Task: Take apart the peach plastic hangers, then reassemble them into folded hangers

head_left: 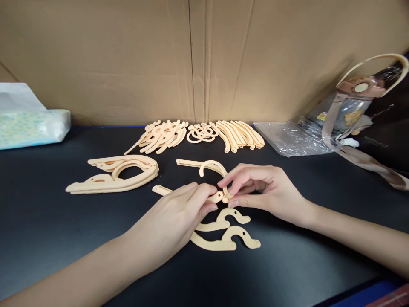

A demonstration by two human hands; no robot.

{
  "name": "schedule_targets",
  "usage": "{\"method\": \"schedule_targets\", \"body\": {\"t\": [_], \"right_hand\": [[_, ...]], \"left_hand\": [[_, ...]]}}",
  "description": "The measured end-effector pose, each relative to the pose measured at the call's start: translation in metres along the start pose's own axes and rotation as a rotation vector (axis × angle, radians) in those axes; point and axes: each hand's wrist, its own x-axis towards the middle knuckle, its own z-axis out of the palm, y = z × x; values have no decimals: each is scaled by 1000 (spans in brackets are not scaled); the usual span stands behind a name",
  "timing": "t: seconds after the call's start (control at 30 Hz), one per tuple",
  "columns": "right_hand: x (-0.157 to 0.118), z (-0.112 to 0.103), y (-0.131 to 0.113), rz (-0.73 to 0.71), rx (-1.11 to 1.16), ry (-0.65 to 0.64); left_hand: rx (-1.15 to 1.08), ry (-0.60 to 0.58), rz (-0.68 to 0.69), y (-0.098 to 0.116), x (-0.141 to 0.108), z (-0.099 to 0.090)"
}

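Note:
My left hand [174, 211] is pinched around a cream plastic hanger arm [161, 190]; the holed end of the arm sticks out past my fingertips. In my right hand [263, 187] is a C-shaped cream hanger hook [213, 163], gripped near its lower end. That end sits right beside the arm's holed end; whether they touch, I cannot tell. Another slim arm [188, 163] lies behind the hook. Below my hands are two curved hanger pieces with swan-neck ends, an upper one [234, 213] and a lower one [217, 244], both partly hidden by my left hand.
Stacked folded hangers [137, 181] lie to the left. At the back are a pile of curved parts [166, 134], loose hooks [202, 135] and a row of arms [238, 134]. A tissue pack [35, 128], clear plastic bag [281, 138] and strapped bottle [345, 111] stand farther out, before a cardboard wall [128, 59].

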Motion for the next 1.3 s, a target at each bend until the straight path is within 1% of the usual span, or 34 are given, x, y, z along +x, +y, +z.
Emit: {"method": "schedule_targets", "body": {"t": [0.13,0.3,0.6,0.67,0.83,0.93,1.07,1.3], "right_hand": [[-1,-1,-1,-79,-156,-18],[-1,-1,1,-243,-406,-50],[1,-2,2,-342,-428,-17],[1,-2,2,-323,-402,-8],[1,0,-1,-162,-264,12],[1,0,-2,-121,-236,9],[2,0,-1,-118,-243,7],[-1,2,0,-188,-286,-17]], "left_hand": [[16,24,17,1,0,0],[45,30,83,3,-1,0],[144,113,83,2,0,0],[146,109,81,2,0,0],[109,96,58,1,-2,1],[80,61,53,1,-3,1],[52,41,52,1,-2,1],[47,58,63,0,-4,3]]}}
